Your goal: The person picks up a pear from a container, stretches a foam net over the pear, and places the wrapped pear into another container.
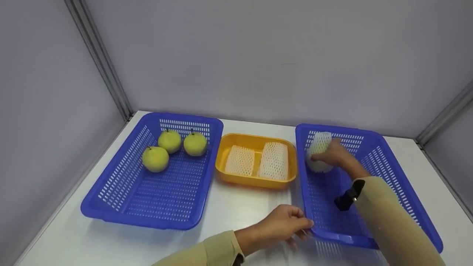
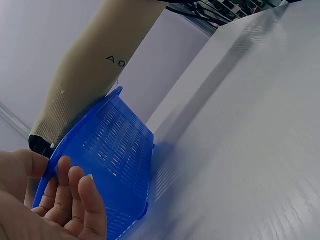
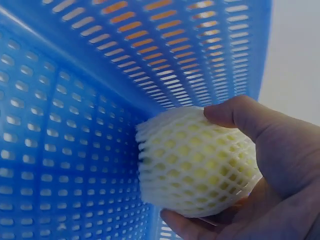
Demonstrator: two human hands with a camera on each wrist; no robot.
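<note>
My right hand grips a pale yellow pear in a white foam net at the back left corner of the right blue basket. In the right wrist view the thumb lies on one side of the netted pear and fingers show on the other. My left hand pinches the same basket's rim at its front left corner. The left wrist view shows the thumb and curled fingers on either side of that rim. Part of the pear is hidden behind the right hand.
A left blue basket holds three yellow-green pears toward its back. Between the baskets stands an orange tub with two white foam nets. Pale panels rise behind and beside the white table.
</note>
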